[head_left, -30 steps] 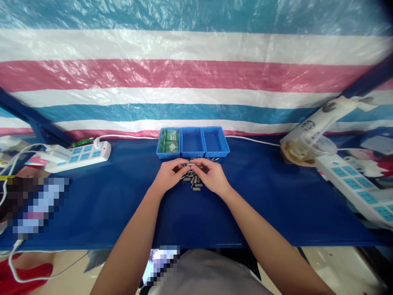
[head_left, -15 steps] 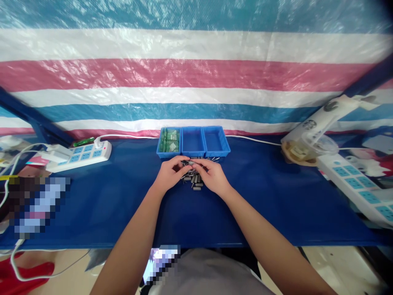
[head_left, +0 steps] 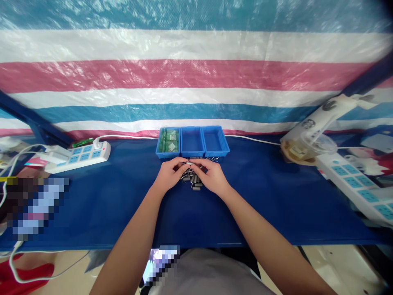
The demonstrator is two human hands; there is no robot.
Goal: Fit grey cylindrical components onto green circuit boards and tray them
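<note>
Head view: we count three blue bins (head_left: 192,141) in a row, two power strips (head_left: 89,154), one pile of metal parts (head_left: 195,179), too jumbled to count. Blue tabletop (head_left: 196,221) spreads wide either side of the bins, front edge well before them. Just in front of the bins, left hand (head_left: 170,174) and right hand (head_left: 212,176) pinch one small metal piece (head_left: 190,163), fingertips nearly together, above the pile.

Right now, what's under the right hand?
Metal pieces show on the table beside the right hand and just beyond it; whatever lies directly beneath it is covered.
</note>
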